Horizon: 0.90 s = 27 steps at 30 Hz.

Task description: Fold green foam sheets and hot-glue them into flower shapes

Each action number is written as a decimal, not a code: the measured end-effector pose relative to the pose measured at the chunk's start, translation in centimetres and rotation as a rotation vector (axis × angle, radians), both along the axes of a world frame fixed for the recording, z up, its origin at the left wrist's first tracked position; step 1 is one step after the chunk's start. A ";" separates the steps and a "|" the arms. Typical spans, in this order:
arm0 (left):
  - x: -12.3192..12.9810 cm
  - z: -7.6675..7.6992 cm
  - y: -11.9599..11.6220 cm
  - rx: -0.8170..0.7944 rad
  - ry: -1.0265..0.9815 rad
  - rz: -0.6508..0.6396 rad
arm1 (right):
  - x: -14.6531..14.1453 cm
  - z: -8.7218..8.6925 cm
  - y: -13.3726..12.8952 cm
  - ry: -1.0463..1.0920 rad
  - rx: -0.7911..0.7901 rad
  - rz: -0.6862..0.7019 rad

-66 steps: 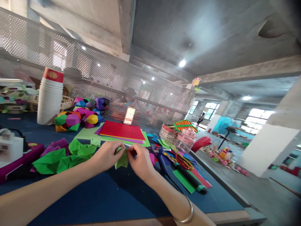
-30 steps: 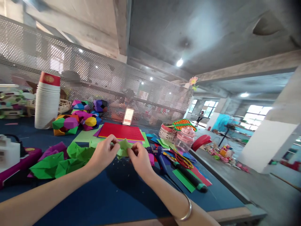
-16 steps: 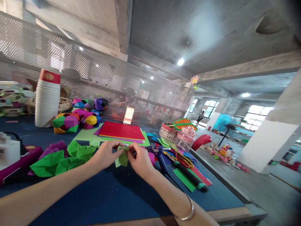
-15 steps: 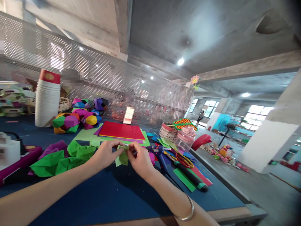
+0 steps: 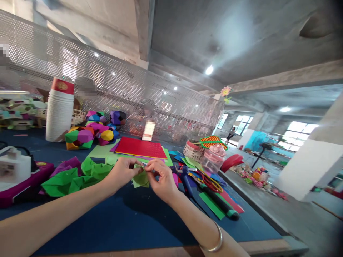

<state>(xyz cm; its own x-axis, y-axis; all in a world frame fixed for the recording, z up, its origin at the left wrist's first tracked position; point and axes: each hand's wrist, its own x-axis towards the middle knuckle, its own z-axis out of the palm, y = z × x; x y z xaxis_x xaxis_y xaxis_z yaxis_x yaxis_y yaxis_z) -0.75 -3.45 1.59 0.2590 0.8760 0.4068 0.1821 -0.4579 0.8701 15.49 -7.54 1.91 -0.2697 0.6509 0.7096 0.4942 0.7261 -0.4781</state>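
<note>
A small light green piece of folded paper (image 5: 140,179) is held above the blue table (image 5: 115,228). My left hand (image 5: 123,174) pinches its left side between thumb and fingers. My right hand (image 5: 161,179), with a silver bangle on the wrist, has thumb and fingertips closed on its right edge. Just right of that hand lies a blue glue gun (image 5: 182,171). Left of my left hand sit crumpled green folded papers (image 5: 63,182). Behind my hands is a stack of sheets topped by a red sheet (image 5: 142,147).
A tall stack of paper cups (image 5: 59,114) stands at the back left beside colourful paper balls (image 5: 79,137). On the right are a pink clear bottle (image 5: 213,159), scissors (image 5: 210,181), a black-handled tool (image 5: 221,203) and a woven basket (image 5: 193,150). A perforated screen (image 5: 128,92) rises behind.
The view has turned slightly left, so the scene sits a little further right. Both hands keep hold of the green paper, and my right fingers have shifted slightly on its edge.
</note>
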 end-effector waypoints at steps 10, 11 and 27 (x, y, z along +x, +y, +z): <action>-0.3 -0.5 0.2 0.154 0.225 0.072 | 0.4 -0.5 1.1 0.277 -0.501 0.044; -0.3 -0.4 0.1 0.156 0.233 0.081 | 0.5 -0.5 1.2 0.282 -0.501 0.053; 0.3 -0.5 -0.7 0.241 0.317 0.110 | 0.4 -1.0 0.6 -0.133 -0.172 -0.267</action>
